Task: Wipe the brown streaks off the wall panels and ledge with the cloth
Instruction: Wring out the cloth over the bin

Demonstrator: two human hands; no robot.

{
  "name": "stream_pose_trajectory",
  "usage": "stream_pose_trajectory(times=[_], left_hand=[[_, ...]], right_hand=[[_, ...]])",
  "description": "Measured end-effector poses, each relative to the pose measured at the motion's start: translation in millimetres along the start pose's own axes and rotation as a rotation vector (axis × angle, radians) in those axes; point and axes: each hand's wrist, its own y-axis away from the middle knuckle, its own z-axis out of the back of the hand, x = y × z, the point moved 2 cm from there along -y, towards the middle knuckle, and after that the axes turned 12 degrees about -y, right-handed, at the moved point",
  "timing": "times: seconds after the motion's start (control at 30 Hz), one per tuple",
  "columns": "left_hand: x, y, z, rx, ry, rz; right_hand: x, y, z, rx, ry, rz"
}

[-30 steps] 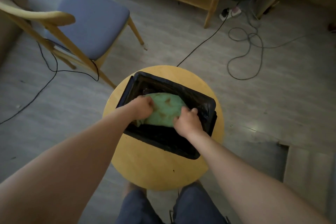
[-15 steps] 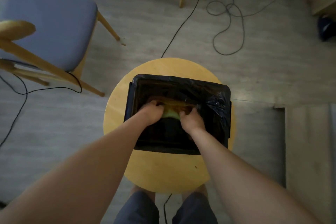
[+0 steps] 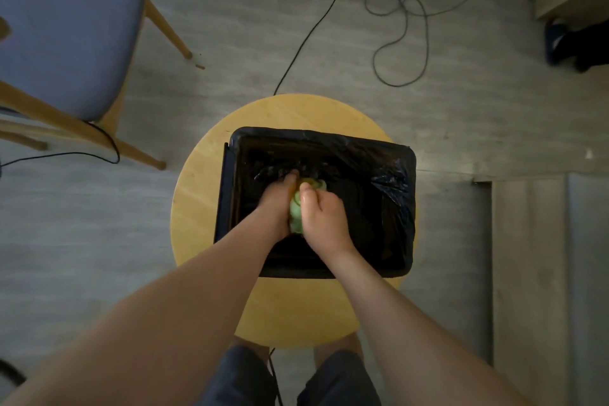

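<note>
Over the round wooden stool (image 3: 197, 194), a person leans with both bare arms reaching down into a rectangular bin (image 3: 389, 181) lined with a crinkled black bag, which sits on the stool top. Down inside it, the green cloth (image 3: 295, 211) is bunched into a tight wad between the two hands. The left hand (image 3: 275, 204) has its fingers curled round the cloth's left side, and the right hand (image 3: 321, 217) is wrapped round the other side, thumb laid along the top. Only a narrow strip of green shows between them, plus a small tuft past the fingertips. Off to the left stands a wooden chair (image 3: 66, 29) with a blue seat. A loose coil of grey cable (image 3: 400, 39) lies on the grey floor beyond the stool, and a black cord (image 3: 309, 33) runs from the stool's far edge away toward the top.
</note>
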Motion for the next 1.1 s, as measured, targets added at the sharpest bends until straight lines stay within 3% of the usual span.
stream_pose_trajectory(times=[0.17,0.3,0.4,0.53,0.7,0.87,1.0,1.1], left_hand=[[-4,9,-6,0.035,-0.078,-0.016],[2,13,-4,0.016,-0.254,-0.104],[0,14,1,-0.071,-0.343,-0.094],[1,14,12,-0.097,-0.233,0.002],[12,3,-2,-0.034,-0.077,0.007],[10,1,-3,0.052,0.101,0.036],[6,1,-1,0.040,-0.019,0.009],[-1,7,-3,0.017,-0.099,-0.004]], right_hand=[[-2,-13,-1,-0.141,0.287,0.152],[-20,-38,18,-0.091,0.471,0.050],[-35,-51,38,-0.136,0.362,-0.126],[-31,-48,46,-0.294,0.133,-0.294],[-34,-37,19,-0.085,0.106,-0.406],[-25,-17,7,0.050,0.080,-0.107],[-11,6,5,0.076,0.124,0.208],[-10,6,-1,0.016,0.238,0.334]])
